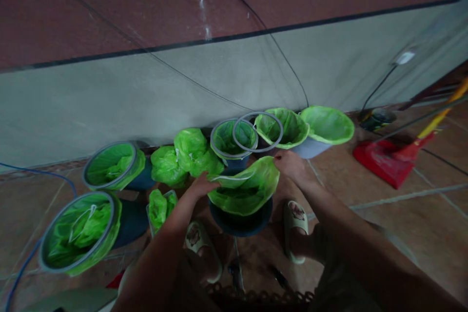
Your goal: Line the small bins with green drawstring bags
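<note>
A green garbage bag [241,200] hangs with its mouth spread wide between my two hands, over a dark blue bin [240,228] on the floor at my feet. My left hand [204,185] is closed on the left edge of the bag's mouth. At the opposite edge, my right hand [290,163] pinches the rim. A white drawstring runs along the bag's far edge. Just beyond the bag, a loose grey ring [234,132] rests across the tops of two lined bins.
Lined bins [326,124] stand along the wall, beside knotted green bags [193,148]. Two ringed bins [47,253] are at left, near a blue cable [18,280]. A small container [173,200] holds green bags. On the right lie a red dustpan [385,161] and a yellow handle [438,116].
</note>
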`<action>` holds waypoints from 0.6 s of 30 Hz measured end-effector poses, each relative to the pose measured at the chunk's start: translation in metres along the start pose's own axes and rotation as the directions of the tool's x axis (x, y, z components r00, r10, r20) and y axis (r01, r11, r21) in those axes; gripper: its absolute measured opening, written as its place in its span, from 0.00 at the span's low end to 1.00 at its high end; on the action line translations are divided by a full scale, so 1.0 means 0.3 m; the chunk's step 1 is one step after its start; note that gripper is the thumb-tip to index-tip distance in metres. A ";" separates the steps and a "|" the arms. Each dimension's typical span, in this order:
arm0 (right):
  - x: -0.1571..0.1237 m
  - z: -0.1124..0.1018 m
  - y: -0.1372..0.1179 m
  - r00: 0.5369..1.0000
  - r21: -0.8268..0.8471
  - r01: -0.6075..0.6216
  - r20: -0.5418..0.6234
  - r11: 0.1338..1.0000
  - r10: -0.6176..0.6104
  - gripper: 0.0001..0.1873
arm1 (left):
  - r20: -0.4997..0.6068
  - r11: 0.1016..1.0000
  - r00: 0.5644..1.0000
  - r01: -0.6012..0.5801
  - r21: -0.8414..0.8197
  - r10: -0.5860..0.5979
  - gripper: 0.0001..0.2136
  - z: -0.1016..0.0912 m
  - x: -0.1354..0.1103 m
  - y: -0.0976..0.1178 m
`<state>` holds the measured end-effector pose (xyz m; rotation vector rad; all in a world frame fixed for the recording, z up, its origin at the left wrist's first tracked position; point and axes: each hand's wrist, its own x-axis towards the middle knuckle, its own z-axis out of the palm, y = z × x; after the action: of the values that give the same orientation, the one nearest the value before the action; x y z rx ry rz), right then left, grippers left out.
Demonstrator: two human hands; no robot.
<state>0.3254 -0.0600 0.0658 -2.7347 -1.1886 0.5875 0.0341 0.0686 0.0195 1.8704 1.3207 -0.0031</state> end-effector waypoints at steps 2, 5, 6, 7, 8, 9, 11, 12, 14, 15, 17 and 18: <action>0.007 -0.009 0.001 1.000 0.032 -0.005 -0.027 0.999 0.005 0.18 | 0.103 0.998 0.993 -0.047 -0.028 0.050 0.22 0.017 -0.017 -0.016; 0.013 -0.025 0.006 0.998 0.092 -0.041 -0.037 0.995 0.045 0.18 | 0.201 0.999 0.979 -0.045 0.001 0.044 0.15 0.023 -0.036 -0.026; 0.009 -0.030 0.005 0.997 0.107 -0.060 -0.036 0.992 0.064 0.17 | 0.206 1.000 0.978 -0.015 0.018 0.011 0.12 0.022 -0.040 -0.026; 0.001 -0.033 0.001 0.995 0.119 -0.075 -0.055 0.990 0.082 0.18 | 0.197 0.999 0.980 0.024 0.024 -0.029 0.10 0.021 -0.043 -0.024; -0.013 -0.034 -0.007 0.991 0.131 -0.069 -0.104 0.989 0.083 0.19 | 0.171 0.997 0.982 0.073 0.015 -0.075 0.09 0.020 -0.044 -0.020; -0.033 -0.031 -0.020 0.982 0.142 -0.025 -0.180 0.989 0.051 0.20 | 0.139 0.993 0.983 0.121 -0.012 -0.118 0.09 0.019 -0.045 -0.015; -0.091 -0.006 -0.056 0.938 0.147 0.189 -0.320 0.971 -0.134 0.18 | 0.094 0.978 0.980 0.183 -0.097 -0.174 0.10 0.016 -0.045 0.003; -0.128 0.017 -0.079 0.901 0.137 0.338 -0.333 0.931 -0.278 0.16 | 0.079 0.969 0.978 0.205 -0.136 -0.196 0.10 0.015 -0.045 0.014; -0.212 0.085 -0.125 0.803 0.135 0.593 -0.169 0.794 -0.571 0.14 | 0.059 0.950 0.969 0.246 -0.190 -0.239 0.11 0.011 -0.044 0.039; -0.254 0.127 -0.146 0.747 0.132 0.662 -0.039 0.737 -0.664 0.14 | 0.054 0.940 0.965 0.262 -0.217 -0.257 0.11 0.009 -0.044 0.051; -0.327 0.214 -0.181 0.700 0.049 0.699 0.158 0.713 -0.697 0.17 | 0.051 0.915 0.959 0.282 -0.289 -0.279 0.11 0.005 -0.045 0.074; -0.352 0.253 -0.194 0.687 0.011 0.710 0.205 0.704 -0.697 0.22 | 0.057 0.900 0.957 0.286 -0.330 -0.283 0.10 0.004 -0.047 0.084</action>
<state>0.1908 -0.1005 0.0425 -2.0017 -2.1737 0.7040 0.0479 0.0543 0.0403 1.3793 1.4772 0.0593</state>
